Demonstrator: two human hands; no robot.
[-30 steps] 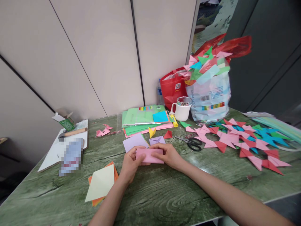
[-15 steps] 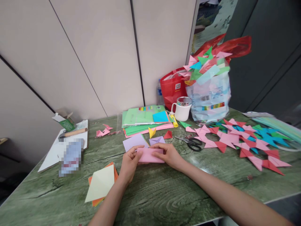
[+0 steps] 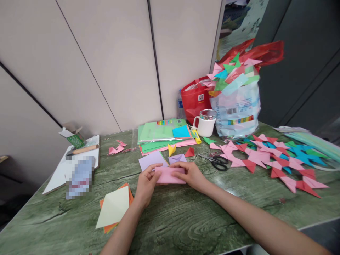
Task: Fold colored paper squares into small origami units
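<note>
A pink sheet of paper (image 3: 170,176), folded into a flat rectangle, is held between both hands just above the table. My left hand (image 3: 147,182) grips its left end, thumb in front. My right hand (image 3: 191,174) pinches its right end, the thumb lying across the front. Right behind the hands lie purple paper sheets (image 3: 152,161) and a folded purple piece (image 3: 177,158). Farther back are a small yellow folded piece (image 3: 171,149) and a red one (image 3: 189,152). Black-handled scissors (image 3: 219,163) rest to the right of my right hand.
Cream and orange sheets (image 3: 114,207) lie at the left front. Green paper packs (image 3: 162,131), a white mug (image 3: 206,124) and a bag full of folded pieces (image 3: 236,109) stand along the back. Joined pink and red paper shapes (image 3: 265,156) spread over the right; a hammer (image 3: 83,150) lies left.
</note>
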